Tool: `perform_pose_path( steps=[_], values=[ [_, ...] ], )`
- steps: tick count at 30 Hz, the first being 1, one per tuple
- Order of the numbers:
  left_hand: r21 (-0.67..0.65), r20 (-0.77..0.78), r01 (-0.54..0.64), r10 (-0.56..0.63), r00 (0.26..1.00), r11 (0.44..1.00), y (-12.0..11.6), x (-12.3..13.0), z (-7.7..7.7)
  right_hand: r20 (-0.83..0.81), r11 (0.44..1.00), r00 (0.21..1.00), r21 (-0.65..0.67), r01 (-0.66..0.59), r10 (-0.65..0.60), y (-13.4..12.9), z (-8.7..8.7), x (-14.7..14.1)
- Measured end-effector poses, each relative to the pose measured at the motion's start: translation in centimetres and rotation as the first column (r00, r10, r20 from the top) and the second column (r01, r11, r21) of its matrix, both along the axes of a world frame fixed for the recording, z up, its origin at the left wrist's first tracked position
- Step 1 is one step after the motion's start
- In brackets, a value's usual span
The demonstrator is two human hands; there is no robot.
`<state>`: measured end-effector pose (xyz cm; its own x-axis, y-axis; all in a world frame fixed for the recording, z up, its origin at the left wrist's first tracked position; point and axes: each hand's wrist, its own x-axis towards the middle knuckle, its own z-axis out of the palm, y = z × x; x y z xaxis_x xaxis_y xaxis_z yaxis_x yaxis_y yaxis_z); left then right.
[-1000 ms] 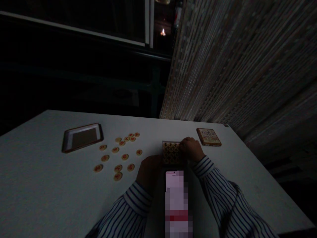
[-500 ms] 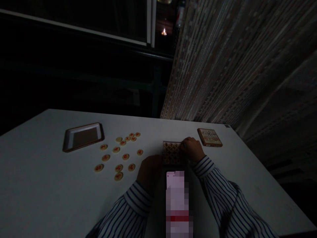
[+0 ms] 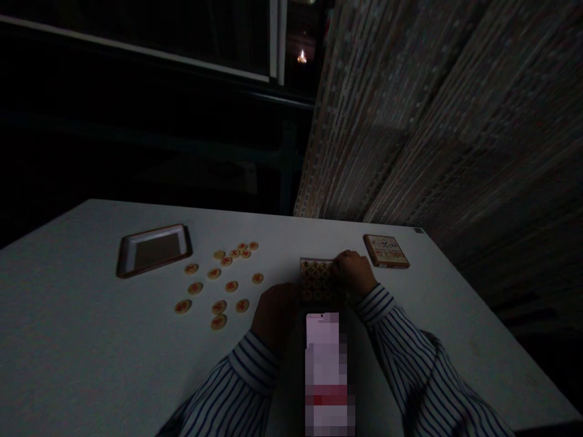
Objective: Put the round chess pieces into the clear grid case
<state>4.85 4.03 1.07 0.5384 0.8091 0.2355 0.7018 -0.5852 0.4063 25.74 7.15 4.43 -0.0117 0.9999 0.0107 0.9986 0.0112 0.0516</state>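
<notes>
At the far left of the white tabletop (image 3: 86, 340), a shallow rectangular tray (image 3: 155, 252) with a brown rim lies open side up, set at a slant. Behind it, a pale window frame (image 3: 136, 47) crosses the darkness. Just right of the tray, about fifteen loose xiangqi pieces (image 3: 232, 286) lie flat and scattered, nearly all showing red characters; one at the back looks plain. Several at the back cluster closely, and two at the front touch.

Next comes the person's left hand (image 3: 274, 312), in a striped cuff, at the near left side of an open box (image 3: 315, 260). Its fingers are lost in shadow, so whether they grip the box cannot be told. The box sits in the middle, between the two hands, and holds round pieces in neat rows, their markings too dim to read. In front of it, nearer the person, is a lit phone (image 3: 322, 331), its screen mostly blurred out.

The right hand (image 3: 355, 272) rests at the box's far right corner, its fingers bent inward over the pieces; what they grip, if anything, is hidden. Just beyond it lies a flat printed box (image 3: 387, 250) with a pictured top. A string curtain (image 3: 387, 121) hangs behind, at the upper right.
</notes>
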Motion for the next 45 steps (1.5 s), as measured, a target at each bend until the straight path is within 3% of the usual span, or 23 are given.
perform_pose_path(
  steps=[6,11,16,21,32,45],
  values=[
    [-0.016,0.032,-0.023,0.023,0.999,1.000,0.0,0.0,0.0,-0.039,0.998,0.999,0.055,-0.004,0.007,-0.2,0.0,0.3],
    [-0.045,0.002,0.000,0.000,1.000,0.999,-0.1,0.0,0.5,-0.147,0.992,0.989,0.128,-0.007,0.026,-2.1,0.2,1.2],
    [-0.107,0.011,-0.017,0.018,1.000,0.994,-0.5,0.3,1.4,-0.318,0.976,0.945,0.219,-0.010,0.081,-5.2,-1.2,2.3],
    [-0.164,-0.026,0.002,-0.007,1.000,0.986,-0.9,0.6,2.0,-0.451,0.980,0.885,0.199,-0.031,0.119,-7.0,-2.9,2.7],
    [-0.182,-0.069,-0.041,0.029,0.997,0.983,-0.7,0.7,1.4,-0.464,0.993,0.881,0.104,-0.050,0.093,-7.3,-4.3,2.7],
    [-0.131,-0.052,-0.024,0.018,0.998,0.991,-0.4,0.5,0.3,-0.445,0.993,0.889,0.096,-0.072,0.108,-7.2,-4.2,2.4]
  ],
)
